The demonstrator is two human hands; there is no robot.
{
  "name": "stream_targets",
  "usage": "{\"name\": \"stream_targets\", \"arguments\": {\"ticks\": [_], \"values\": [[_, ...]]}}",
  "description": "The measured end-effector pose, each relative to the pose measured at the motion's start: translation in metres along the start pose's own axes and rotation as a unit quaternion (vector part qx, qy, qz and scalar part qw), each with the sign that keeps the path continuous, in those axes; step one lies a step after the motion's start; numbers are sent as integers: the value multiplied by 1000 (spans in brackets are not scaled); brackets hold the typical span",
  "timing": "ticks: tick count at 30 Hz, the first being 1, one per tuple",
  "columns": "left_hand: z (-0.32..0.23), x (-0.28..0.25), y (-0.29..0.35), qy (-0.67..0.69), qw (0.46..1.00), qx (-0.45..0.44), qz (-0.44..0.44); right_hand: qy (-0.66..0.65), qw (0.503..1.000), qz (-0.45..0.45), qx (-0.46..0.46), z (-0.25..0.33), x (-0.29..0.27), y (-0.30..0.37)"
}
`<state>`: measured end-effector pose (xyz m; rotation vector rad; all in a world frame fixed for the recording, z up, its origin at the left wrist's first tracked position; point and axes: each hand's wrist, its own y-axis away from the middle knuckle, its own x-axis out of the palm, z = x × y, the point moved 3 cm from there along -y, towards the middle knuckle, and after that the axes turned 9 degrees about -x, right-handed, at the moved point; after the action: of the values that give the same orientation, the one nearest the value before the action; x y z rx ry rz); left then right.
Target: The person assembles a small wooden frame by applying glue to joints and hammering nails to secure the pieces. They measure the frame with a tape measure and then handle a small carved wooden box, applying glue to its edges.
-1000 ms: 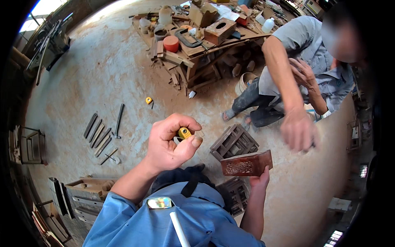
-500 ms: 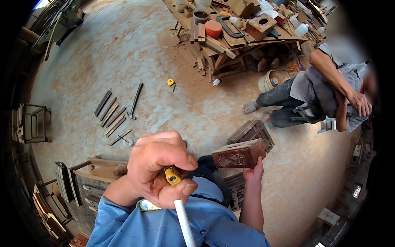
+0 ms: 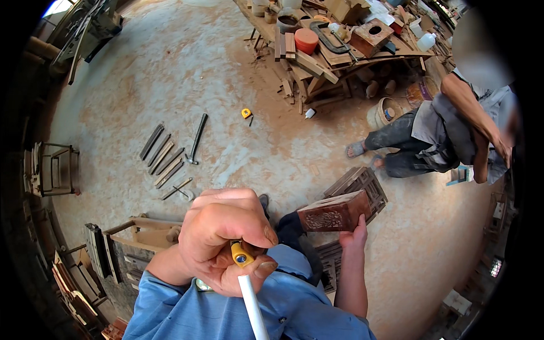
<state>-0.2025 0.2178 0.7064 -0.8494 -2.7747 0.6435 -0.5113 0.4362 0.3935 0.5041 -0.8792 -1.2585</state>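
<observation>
Close in front of me, my left hand (image 3: pixel 226 241) is closed round a small yellow lighter (image 3: pixel 242 258), whose metal end shows between thumb and forefinger. Just below the thumb, a white cigarette (image 3: pixel 252 303) rises from the lower edge, close to the lighter. Whether the two touch, I cannot tell. To the right, my right hand (image 3: pixel 355 233) grips the end of a reddish-brown wooden box (image 3: pixel 324 221) with a carved pattern on its side. That hand's fingers are partly hidden behind the box.
Slatted wooden pieces (image 3: pixel 371 192) lie beyond the box. On the floor are a hammer (image 3: pixel 198 139), several wood strips (image 3: pixel 161 156) and a yellow tape measure (image 3: pixel 246 113). A cluttered workbench (image 3: pixel 326 68) stands far right, near a person (image 3: pixel 430 130) and a bucket (image 3: pixel 383 113).
The whole view has shifted, with floor and bench appearing further right. Both my hands keep their grips. The other person's hand has moved towards the right rim.
</observation>
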Motion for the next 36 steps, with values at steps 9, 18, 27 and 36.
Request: {"name": "stream_targets", "arguments": {"ticks": [9,18,27,36], "values": [[-5,31,0,-17,1000,-4,-11,13,999,26,14,11,-12,-33],[-5,72,-3,-30,999,-11,9,1,998,57,8,37,-18,-41],[112,55,76,-155,870,-412,-222,-31,996,88,10,66,25,-26],[184,20,399,-490,431,-678,339,-92,981,165,47,102,75,4]]}}
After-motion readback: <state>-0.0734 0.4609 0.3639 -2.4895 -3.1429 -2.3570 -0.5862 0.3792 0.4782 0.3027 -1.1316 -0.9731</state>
